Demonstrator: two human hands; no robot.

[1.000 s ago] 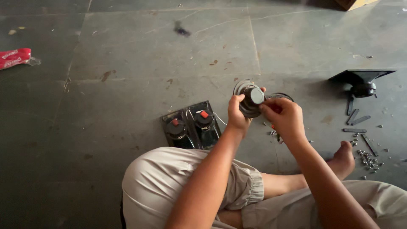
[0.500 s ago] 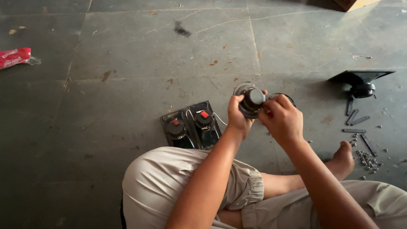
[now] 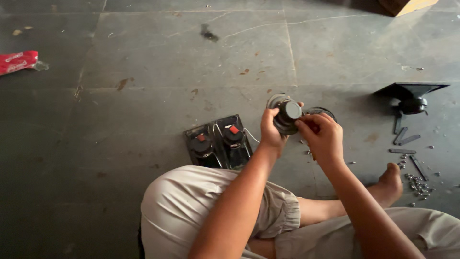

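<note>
We sit cross-legged on the stone floor (image 3: 143,96), grey, scuffed and jointed. Taking the small round speaker (image 3: 286,115) as our landmark: far to its left lies a crumpled red wrapper (image 3: 18,61); just left of it on the floor rests a black terminal panel (image 3: 219,145) with two round posts, red-tipped, a thin white wire curving from it.

Our left hand (image 3: 271,134) holds the speaker up off the floor, fingers (image 3: 268,116) closed about its metal rim. Our right hand (image 3: 322,136) meets it from the right, fingers bent against the dark cylindrical magnet; whether they pinch anything small we cannot tell. We judge the speaker dense for its size, rigid at rim and magnet but delicate at the cone, so the rim is the place to grip.

Right of it lie loose screws (image 3: 418,184), flat metal strips (image 3: 405,139) and a black funnel-shaped horn (image 3: 409,93).
</note>
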